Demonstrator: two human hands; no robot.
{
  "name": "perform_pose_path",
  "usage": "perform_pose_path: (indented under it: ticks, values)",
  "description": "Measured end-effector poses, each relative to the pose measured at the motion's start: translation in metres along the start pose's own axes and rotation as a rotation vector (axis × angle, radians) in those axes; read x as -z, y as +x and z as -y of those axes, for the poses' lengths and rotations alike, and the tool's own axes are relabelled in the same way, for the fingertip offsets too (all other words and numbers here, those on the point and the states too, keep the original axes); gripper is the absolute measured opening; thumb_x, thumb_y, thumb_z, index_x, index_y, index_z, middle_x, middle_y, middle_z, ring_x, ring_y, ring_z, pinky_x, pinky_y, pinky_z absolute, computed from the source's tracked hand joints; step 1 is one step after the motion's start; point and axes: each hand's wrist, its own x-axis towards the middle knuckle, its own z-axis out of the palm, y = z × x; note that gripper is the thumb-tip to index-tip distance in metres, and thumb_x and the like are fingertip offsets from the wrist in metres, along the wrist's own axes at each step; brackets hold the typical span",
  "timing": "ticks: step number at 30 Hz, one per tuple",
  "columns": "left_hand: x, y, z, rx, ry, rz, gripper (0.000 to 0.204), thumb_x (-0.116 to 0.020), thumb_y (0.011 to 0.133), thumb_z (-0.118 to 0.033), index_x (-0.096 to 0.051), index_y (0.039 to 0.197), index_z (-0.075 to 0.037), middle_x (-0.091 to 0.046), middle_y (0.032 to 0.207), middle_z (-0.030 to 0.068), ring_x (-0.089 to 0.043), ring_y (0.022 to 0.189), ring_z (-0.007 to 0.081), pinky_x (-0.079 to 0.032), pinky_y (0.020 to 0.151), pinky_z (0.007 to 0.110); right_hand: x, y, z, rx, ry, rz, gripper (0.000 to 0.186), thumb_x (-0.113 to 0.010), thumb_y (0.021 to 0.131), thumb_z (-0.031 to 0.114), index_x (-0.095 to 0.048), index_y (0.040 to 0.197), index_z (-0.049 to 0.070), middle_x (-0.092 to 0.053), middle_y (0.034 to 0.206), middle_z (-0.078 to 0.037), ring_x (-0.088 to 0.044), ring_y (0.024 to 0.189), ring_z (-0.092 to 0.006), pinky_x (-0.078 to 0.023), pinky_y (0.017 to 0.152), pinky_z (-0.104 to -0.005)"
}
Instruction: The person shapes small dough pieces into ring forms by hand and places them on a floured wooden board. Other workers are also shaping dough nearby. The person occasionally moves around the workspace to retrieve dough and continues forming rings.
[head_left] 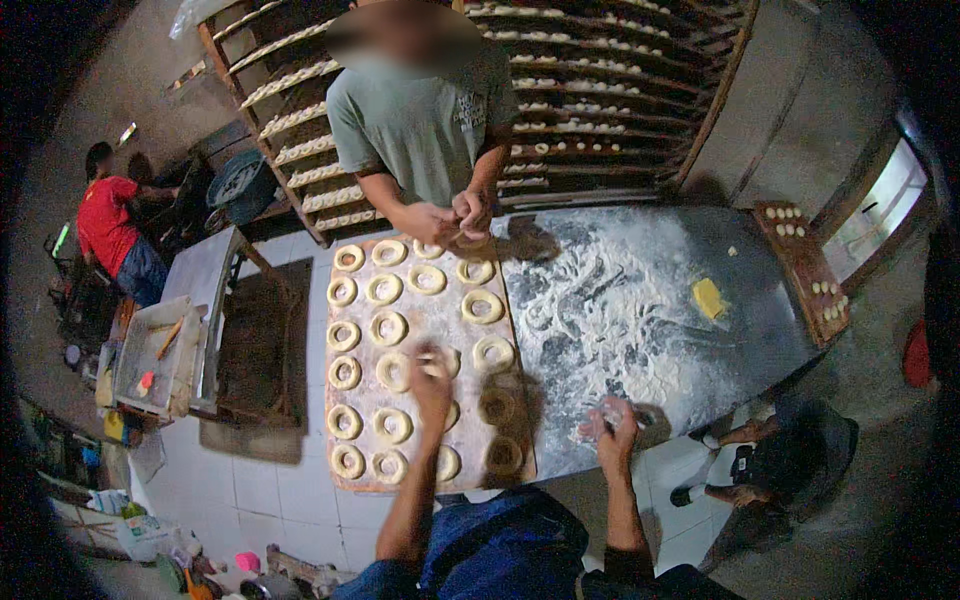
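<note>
My left hand [431, 385] is over the wooden board [415, 320], its fingers blurred at the edge of a dough ring [453, 362]; whether they grip it I cannot make out. Rows of pale dough rings [389, 327] lie on this board around the hand. To the right, my right hand [612, 424] is low over the near edge of the floured metal table [660, 300], fingers apart and holding nothing I can see. Across the board, a co-worker in a grey-green shirt [420, 120] has both hands [455, 218] together above the far rings, perhaps on a piece of dough.
Loose flour [590, 310] covers the table's middle, with a yellow lump [709, 298] farther right. A narrow board of small dough pieces [800, 265] lies at the right end. Behind stands a loaded rack [690, 150]. A seated person [790, 455] is close on my right; a plastic crate [160, 355] stands left.
</note>
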Motion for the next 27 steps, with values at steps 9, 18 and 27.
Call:
perform_pose_path:
  ticks: [9,18,27]
  values:
    - [-0.095,-0.133,-0.104,-0.336,0.019,0.722,0.047,-0.033,0.096,-0.035,-0.046,0.13,-0.006,-0.034,0.141,0.0205,-0.029,0.132,0.0391,-0.019,0.109,0.047,-0.036,0.011,0.02,-0.378,0.777,0.278,0.07,-0.027,0.094,0.059,-0.039,0.136,0.004,-0.049,0.131,-0.01,-0.046,0.119,-0.0238,-0.035,0.1,-0.0346]
    - [0.075,-0.11,-0.026,-0.083,0.234,0.12,0.018,-0.053,0.083,-0.004,-0.059,0.1,-0.001,-0.056,0.099,0.0167,-0.052,0.097,0.0325,-0.041,0.085,0.04,-0.096,-0.025,0.037,-0.083,-0.095,0.974,0.045,-0.044,0.093,0.036,-0.055,0.119,0.002,-0.057,0.12,-0.017,-0.055,0.11,-0.0291,-0.042,0.093,-0.0393]
    - [0.175,-0.214,-0.004,0.308,0.229,-0.042,0.015,-0.053,0.083,-0.002,-0.058,0.097,0.001,-0.057,0.093,0.0151,-0.054,0.088,0.0282,-0.043,0.081,0.037,-0.217,0.039,-0.036,0.99,-1.067,0.413,0.022,-0.051,0.088,0.013,-0.058,0.1,-0.004,-0.059,0.098,-0.023,-0.057,0.092,-0.0392,-0.046,0.079,-0.0473]
